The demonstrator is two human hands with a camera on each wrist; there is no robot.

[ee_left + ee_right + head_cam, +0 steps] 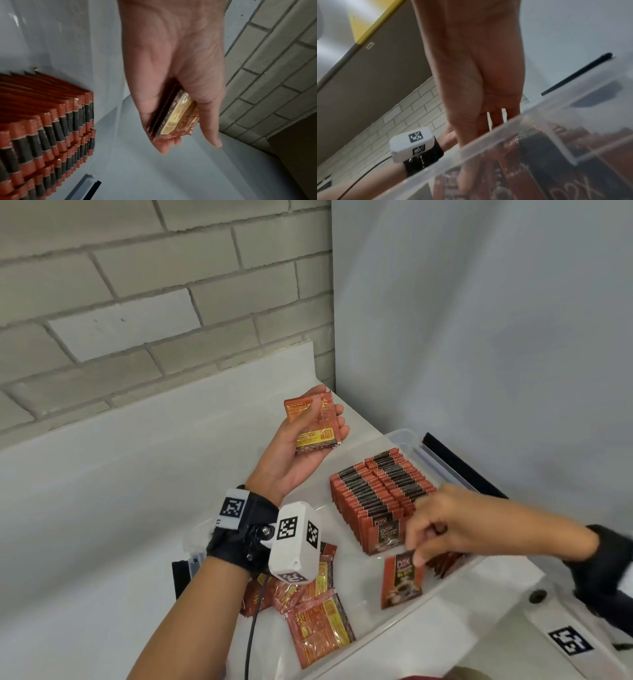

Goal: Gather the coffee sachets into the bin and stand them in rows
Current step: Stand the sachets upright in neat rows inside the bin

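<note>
A clear plastic bin [407,436] holds rows of red and black coffee sachets [380,491] standing on edge at its far right. My left hand [305,436] is raised above the bin, palm up, gripping a small stack of sachets [313,422], also seen edge-on as a held stack [173,119]. My right hand [428,529] reaches in from the right and pinches the top edge of a single sachet [400,582], holding it upright in front of the rows. Loose sachets [315,614] lie flat in the bin's near left part. The bin wall [488,146] hides my right fingertips in the right wrist view.
The bin sits on a white counter [102,508] against a brick wall [137,302]. A white panel [479,337] stands close behind the bin on the right. A dark strip [459,467] runs along the bin's far side. A marker tag [570,643] lies at the near right.
</note>
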